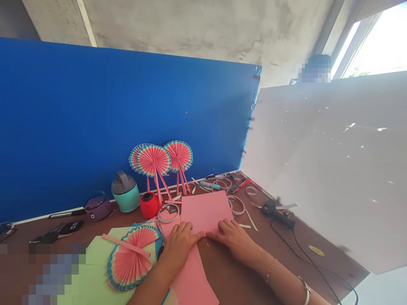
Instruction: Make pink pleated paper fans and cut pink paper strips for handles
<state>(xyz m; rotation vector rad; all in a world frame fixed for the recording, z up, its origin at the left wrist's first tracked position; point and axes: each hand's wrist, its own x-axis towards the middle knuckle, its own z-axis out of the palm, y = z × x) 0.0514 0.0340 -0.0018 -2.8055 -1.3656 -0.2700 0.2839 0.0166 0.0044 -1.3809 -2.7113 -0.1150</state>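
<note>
A pink sheet of paper point(206, 209) lies at the middle of the table. My left hand point(180, 240) grips its near edge at the left, thumb pointing inward. My right hand point(234, 238) is closed on the same edge at the right, and the two thumbs almost meet. More pink paper point(195, 277) extends under my left forearm. Left of that arm lies a partly opened pleated paper fan point(130, 264) with a blue-edged rim. A folded pink strip point(122, 243) rests across it, with light green paper point(87, 275) beneath.
Finished round fans point(153, 160) lean against the blue partition point(79, 114). A teal container point(126, 197), red container point(150, 206) and purple pot point(98, 206) stand left. Tape rolls point(168, 213) and paper scraps lie around the sheet. A glue gun point(277, 214) with trailing cable sits right.
</note>
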